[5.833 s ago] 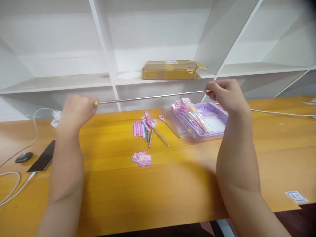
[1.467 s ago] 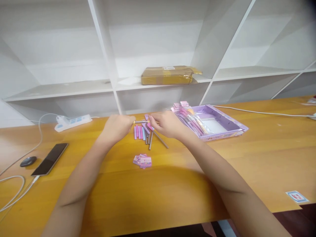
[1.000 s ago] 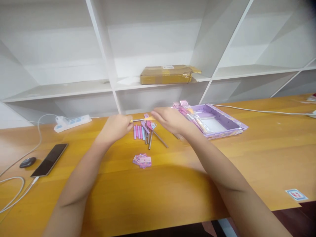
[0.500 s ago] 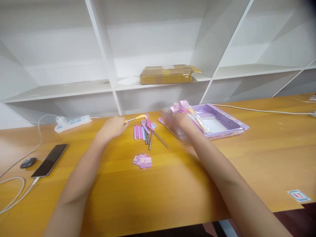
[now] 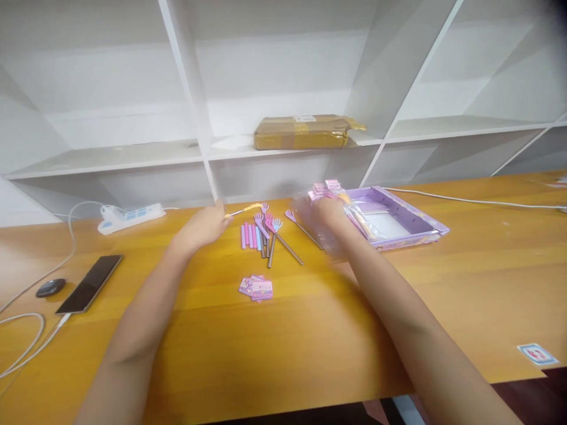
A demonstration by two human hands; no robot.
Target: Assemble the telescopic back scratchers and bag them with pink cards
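A yellow back scratcher point(image 5: 248, 209) is in my left hand point(image 5: 207, 223), gripped by its handle end, with its head pointing right. Near that head lie several claw-headed scratchers point(image 5: 268, 224) with metal rods, in purple, pink and blue. Beside them is a row of pink, purple and blue handle pieces point(image 5: 250, 236). My right hand point(image 5: 330, 211) is closed on a clear plastic bag point(image 5: 305, 218), partly smeared by motion. Bagged scratchers with pink header cards point(image 5: 331, 185) lie by that hand, over the left edge of a purple box point(image 5: 410, 238). My right fingertips are hidden.
Small printed cards point(image 5: 257, 288) lie stacked at the table's middle. To the left are a phone point(image 5: 90, 284) on a cable, a mouse point(image 5: 50, 288) and a power strip point(image 5: 133, 218). A taped cardboard box point(image 5: 303, 133) sits on the shelf behind.
The view has shifted very slightly. My left hand is tilted a little differently around the yellow scratcher; my right hand stays at the bags.
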